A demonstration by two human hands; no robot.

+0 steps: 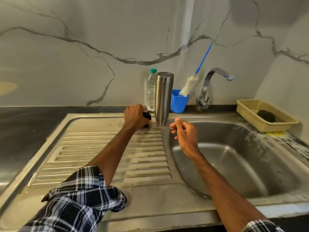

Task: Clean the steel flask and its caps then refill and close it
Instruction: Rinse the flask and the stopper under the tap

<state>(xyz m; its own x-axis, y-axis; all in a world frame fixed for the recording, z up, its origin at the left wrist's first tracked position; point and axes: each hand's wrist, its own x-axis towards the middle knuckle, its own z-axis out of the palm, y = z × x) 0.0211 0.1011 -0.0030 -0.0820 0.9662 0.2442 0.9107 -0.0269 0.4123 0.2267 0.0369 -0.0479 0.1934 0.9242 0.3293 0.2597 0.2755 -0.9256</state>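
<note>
Head view: steel flask [163, 97] stands upright on the back ledge of the sink [103, 195], between drainboard and basin. A seam runs near its top.

Left hand [136, 117] is on the drainboard just left of the flask, grip clamped around a dark cap [147, 117]. The cap is mostly covered, so no detail on it.

Right hand [184, 131] hangs over the near-left rim of the basin. Fingers are loosely curled, the grip is slack and holds nothing. It is close to the flask base, not touching.

Plastic bottle [150, 92] with green lid stands right behind the flask to its left. Blue cup [179, 102] is just right of the flask. A bottle brush [189, 84] stands in it, handle leaning on the wall. Tap [211, 81] is further right. Beige tray [247, 113] on the worktop holds a dark scrubber [266, 115].
</note>
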